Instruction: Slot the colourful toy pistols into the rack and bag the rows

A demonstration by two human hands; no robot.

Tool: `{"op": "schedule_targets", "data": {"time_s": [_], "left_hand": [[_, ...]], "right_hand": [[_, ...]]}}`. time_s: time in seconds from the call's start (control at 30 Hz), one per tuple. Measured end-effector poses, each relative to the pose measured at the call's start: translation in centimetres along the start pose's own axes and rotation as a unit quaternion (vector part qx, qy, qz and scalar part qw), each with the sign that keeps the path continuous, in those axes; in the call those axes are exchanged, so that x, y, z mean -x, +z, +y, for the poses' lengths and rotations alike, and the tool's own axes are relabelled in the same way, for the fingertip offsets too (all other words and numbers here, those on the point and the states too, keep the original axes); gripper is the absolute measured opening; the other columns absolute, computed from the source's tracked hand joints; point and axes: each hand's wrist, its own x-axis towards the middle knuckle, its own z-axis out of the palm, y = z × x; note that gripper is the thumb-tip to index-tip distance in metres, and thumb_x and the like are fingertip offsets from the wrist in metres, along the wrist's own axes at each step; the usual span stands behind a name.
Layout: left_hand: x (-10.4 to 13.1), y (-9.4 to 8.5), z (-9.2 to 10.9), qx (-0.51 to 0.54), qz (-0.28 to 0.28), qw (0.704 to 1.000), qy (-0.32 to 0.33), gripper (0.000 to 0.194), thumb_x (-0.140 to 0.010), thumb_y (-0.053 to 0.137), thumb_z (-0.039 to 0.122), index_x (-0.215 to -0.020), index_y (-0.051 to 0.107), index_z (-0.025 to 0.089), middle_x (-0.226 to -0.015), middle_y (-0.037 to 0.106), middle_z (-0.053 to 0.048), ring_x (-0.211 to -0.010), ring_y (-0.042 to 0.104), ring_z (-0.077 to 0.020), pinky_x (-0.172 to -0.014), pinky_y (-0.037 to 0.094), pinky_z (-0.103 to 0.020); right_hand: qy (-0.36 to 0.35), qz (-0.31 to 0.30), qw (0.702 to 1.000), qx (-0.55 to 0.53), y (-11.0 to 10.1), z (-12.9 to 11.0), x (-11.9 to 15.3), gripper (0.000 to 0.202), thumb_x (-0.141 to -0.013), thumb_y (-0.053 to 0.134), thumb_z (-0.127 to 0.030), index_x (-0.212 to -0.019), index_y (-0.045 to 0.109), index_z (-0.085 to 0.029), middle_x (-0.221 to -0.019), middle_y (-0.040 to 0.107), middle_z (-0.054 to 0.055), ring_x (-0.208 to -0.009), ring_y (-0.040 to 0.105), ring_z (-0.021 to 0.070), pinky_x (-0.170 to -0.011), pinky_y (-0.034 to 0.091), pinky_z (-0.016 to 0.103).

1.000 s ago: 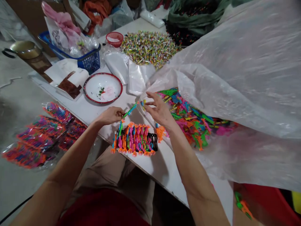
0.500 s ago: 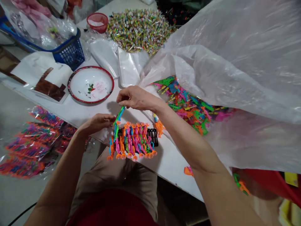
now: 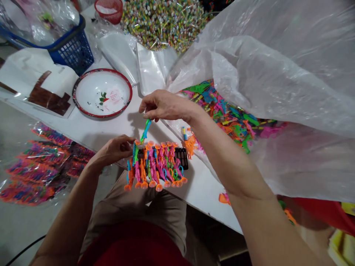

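Note:
In the head view, my right hand [image 3: 166, 105] is closed, with thumb and fingers pinching a blue and green plastic toy piece [image 3: 145, 131]. The piece hangs over the left end of a row of small plastic toys [image 3: 156, 162] in pink, orange, green and blue, with orange suction cups along both sides. The row lies across a black slotted plastic holder [image 3: 181, 158] at the table's near edge. Beside the row's left end is my left hand [image 3: 118, 148], its fingers curled together; what they hold, if anything, is hidden.
An orange toy [image 3: 190, 146] stands right of the holder. Loose toys [image 3: 233, 120] spill from a large plastic sheet [image 3: 277, 81]. Behind are a red-rimmed basin [image 3: 102, 92], clear bags [image 3: 149, 70], a blue basket [image 3: 73, 53] and small tubes [image 3: 163, 22]. Bagged toys [image 3: 39, 162] lie at left.
My right hand has moved slightly up and right with the blue and green piece. My left hand has drawn a little left. The whole view has shifted somewhat.

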Motion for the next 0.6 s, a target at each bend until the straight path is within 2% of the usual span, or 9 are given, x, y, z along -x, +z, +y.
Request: {"op": "schedule_targets", "data": {"time_s": [0.17, 0.33, 0.6], "left_hand": [[0.2, 0.1, -0.1, 0.027, -0.017, 0.999, 0.009, 0.04, -0.072, 0.07, 0.031, -0.109, 0.065, 0.016, -0.081, 0.057, 0.001, -0.068, 0.052, -0.0098, -0.062, 0.044, -0.02], [0.3, 0.2, -0.3, 0.001, -0.013, 1.0, 0.026, 0.032, -0.073, 0.066, 0.029, -0.101, 0.067, 0.016, -0.083, 0.056, 0.001, -0.069, 0.05, -0.0102, -0.063, 0.043, -0.021], [0.2, 0.5, -0.7, -0.032, -0.026, 0.998, 0.041, 0.029, -0.075, 0.066, 0.033, -0.099, 0.069, 0.017, -0.094, 0.062, -0.002, -0.078, 0.056, -0.0135, -0.07, 0.045, -0.023]], "right_hand": [[-0.021, -0.042, 0.999, 0.01, 1.2, -1.5, -0.8, 0.018, -0.079, 0.065, -0.006, -0.095, 0.067, -0.013, -0.063, 0.062, -0.004, -0.056, 0.055, 0.0081, -0.058, 0.041, 0.021], [-0.046, -0.069, 0.996, -0.011, 1.6, -2.3, -0.2, 0.014, -0.078, 0.067, -0.008, -0.09, 0.068, -0.015, -0.061, 0.061, -0.005, -0.058, 0.054, 0.0092, -0.06, 0.04, 0.022], [-0.07, 0.008, 0.994, 0.089, 2.8, -3.4, 1.9, 0.013, -0.081, 0.063, -0.012, -0.093, 0.065, -0.017, -0.084, 0.065, 0.001, -0.077, 0.054, 0.0135, -0.068, 0.038, 0.025]]}}
